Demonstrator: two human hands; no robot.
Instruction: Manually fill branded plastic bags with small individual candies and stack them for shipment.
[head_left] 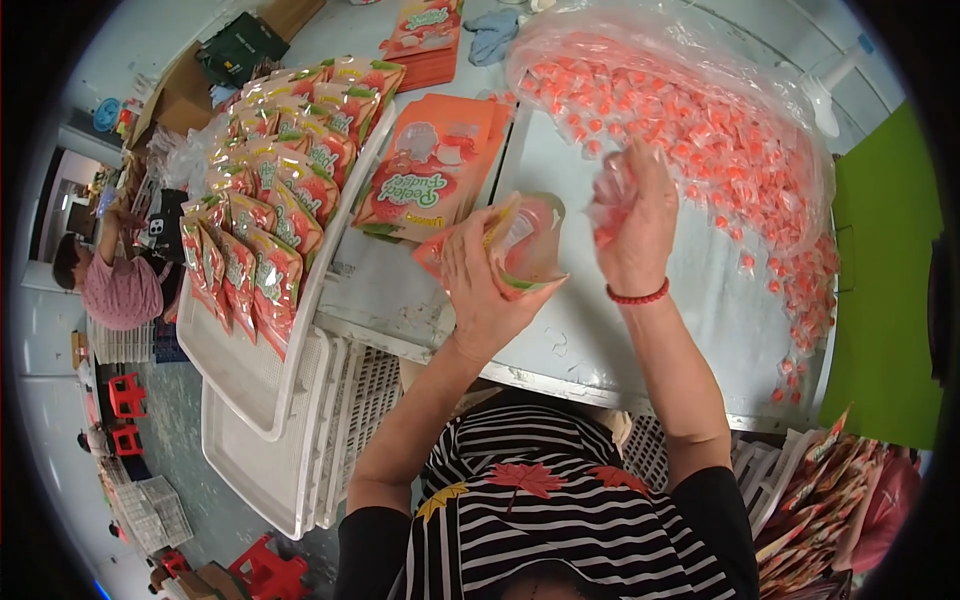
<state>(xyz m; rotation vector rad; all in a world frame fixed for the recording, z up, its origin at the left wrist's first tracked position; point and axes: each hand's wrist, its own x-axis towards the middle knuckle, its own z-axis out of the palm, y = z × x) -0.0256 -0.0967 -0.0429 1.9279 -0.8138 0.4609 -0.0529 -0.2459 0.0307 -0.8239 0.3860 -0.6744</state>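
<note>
My left hand [482, 278] is closed round an orange-pink candy pouch [530, 245], its mouth gaping toward the right. To the right of the pouch, my right hand [645, 215] is cupped round several small wrapped candies [612, 190], red-orange in clear wrappers; motion blurs them slightly. A broad heap of the same wrapped candies [680, 120] spreads over the far right of the table, partly under a clear plastic sheet. Beside my left hand lies a stack of flat printed pouches [425, 170].
At left, filled pouches [270, 190] stand in rows on a white tray [235, 365], above more stacked trays [255, 465]. Further pouches [425, 35] and a blue cloth [491, 37] lie at the far edge. A green panel [885, 290] borders the right; a person [125, 285] sits far left.
</note>
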